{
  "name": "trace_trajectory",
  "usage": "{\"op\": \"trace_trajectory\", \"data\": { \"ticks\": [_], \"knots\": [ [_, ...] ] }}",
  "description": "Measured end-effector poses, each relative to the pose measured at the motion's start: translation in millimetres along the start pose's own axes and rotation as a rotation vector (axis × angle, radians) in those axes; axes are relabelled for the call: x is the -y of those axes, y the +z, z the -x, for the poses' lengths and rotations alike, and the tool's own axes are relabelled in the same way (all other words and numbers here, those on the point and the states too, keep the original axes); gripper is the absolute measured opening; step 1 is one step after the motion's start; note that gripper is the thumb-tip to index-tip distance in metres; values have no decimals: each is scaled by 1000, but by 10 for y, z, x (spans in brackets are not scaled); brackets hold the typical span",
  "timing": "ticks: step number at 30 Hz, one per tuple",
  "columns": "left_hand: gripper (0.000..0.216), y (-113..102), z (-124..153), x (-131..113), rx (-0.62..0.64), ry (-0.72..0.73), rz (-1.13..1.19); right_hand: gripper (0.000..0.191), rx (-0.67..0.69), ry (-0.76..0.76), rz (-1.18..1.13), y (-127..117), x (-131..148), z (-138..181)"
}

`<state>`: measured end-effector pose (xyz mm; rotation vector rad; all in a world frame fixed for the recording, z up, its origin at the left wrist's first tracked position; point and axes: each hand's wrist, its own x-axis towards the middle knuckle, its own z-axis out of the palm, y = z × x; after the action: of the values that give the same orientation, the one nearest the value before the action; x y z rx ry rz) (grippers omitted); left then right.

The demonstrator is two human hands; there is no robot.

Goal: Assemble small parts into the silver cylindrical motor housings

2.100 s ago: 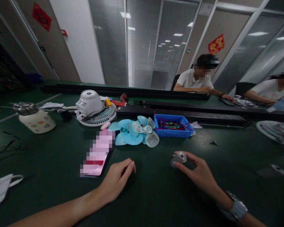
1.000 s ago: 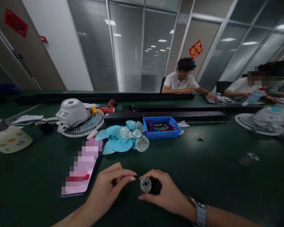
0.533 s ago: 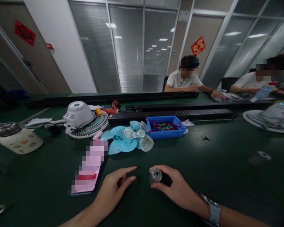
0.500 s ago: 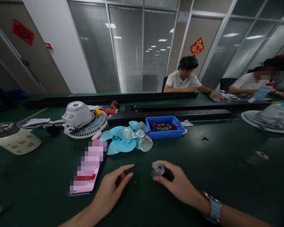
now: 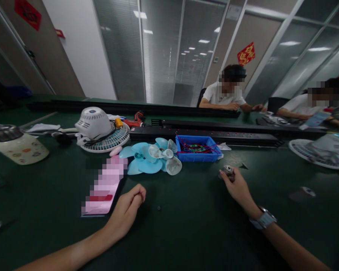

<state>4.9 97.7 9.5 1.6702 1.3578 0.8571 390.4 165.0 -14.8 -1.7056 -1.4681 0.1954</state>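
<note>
Right hand (image 5: 239, 188) has a metal cylinder (image 5: 228, 169) clamped by its sides near the blue bin (image 5: 199, 156), probably to leave the top uncovered. Left hand (image 5: 129, 205)'s loosely balled up, tiny ring (image 5: 158, 207) lying nearby.

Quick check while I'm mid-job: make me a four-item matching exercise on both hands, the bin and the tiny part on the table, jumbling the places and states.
Column one
1. left hand
2. bin
3. right hand
4. tiny ring-like part

Column two
A. on the green table, between the two hands
B. holding a small metal cylinder
C. fingers curled in, beside the pink flat item
D. blue, beside the fan blades

Pairs: 1-C, 2-D, 3-B, 4-A
</note>
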Motion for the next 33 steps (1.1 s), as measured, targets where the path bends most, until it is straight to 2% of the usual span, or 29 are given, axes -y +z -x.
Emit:
{"op": "trace_trajectory", "data": {
  "ticks": [3, 4, 5, 6, 9, 10, 11, 13, 15, 17, 20, 22, 25, 27, 30, 33],
  "knots": [
    [25, -4, 4, 6, -5, 9, 5, 63, -198, -250, 173, -74, 395, 189],
    [25, -5, 7, 5, -5, 15, 3, 59, -182, -340, 192, -85, 575, 284],
    [25, -7, 11, 0, -4, 22, -1, 53, -98, -413, 179, -82, 763, 388],
    [25, -9, 15, -6, -4, 29, -5, 45, 63, -471, 139, -62, 946, 494],
    [24, -17, 30, -29, -11, 46, -12, 44, 638, -490, -27, 114, 1375, 750],
    [24, -19, 34, -37, -16, 54, -14, 45, 750, -476, -57, 202, 1460, 803],
    [23, -21, 37, -44, -21, 62, -17, 44, 806, -469, -67, 296, 1515, 841],
    [23, -20, 39, -56, -28, 76, -30, 33, 824, -478, -47, 470, 1561, 884],
    [23, -16, 37, -64, -27, 81, -44, 23, 801, -479, -34, 580, 1564, 898],
    [23, -11, 33, -66, -15, 80, -55, 19, 790, -465, -67, 580, 1549, 872],
    [24, -9, 27, -54, 5, 74, -52, 20, 666, -437, -141, 355, 1443, 696],
    [24, -11, 24, -43, 14, 70, -43, 21, 429, -431, -126, 113, 1258, 476],
    [24, -12, 21, -33, 24, 72, -41, 26, -28, -421, 35, -217, 818, 105],
    [23, -11, 21, -35, 30, 75, -45, 32, -171, -401, 138, -341, 500, -72],
    [23, -10, 25, -50, 30, 71, -47, 40, -165, -338, 181, -376, 148, -165],
    [24, -9, 32, -70, 24, 68, -58, 47, -112, -196, 163, -334, 12, -136]
  ]
}}
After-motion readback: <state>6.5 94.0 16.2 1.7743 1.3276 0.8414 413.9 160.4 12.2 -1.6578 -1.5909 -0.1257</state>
